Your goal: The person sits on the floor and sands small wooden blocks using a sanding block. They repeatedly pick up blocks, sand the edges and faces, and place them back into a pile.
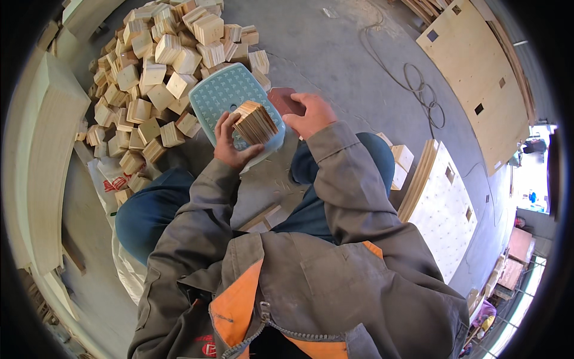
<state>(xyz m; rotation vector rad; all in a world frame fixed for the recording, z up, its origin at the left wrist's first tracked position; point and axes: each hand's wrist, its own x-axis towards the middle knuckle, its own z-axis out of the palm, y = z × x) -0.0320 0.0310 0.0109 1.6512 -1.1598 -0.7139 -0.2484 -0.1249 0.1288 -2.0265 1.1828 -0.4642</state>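
My left hand [228,147] is closed around a stack of small square plywood pieces [257,123], fingers on its far left and thumb at its near side. The stack is over a light blue plastic stool [216,96] with a raised pattern on its top. Just right of the stool, my right hand [315,113] grips a flat, reddish-brown piece [282,100] that looks like sandpaper. The fingers partly cover it, and its underside is hidden. It is close to the stack but apart from it.
A large heap of plywood blocks [158,72] lies beyond and left of the stool. Thick stacked boards [51,155] stand at the left. Perforated panels [445,209] lean at the right, near several blocks [402,161]. A cable [412,84] coils on the grey floor.
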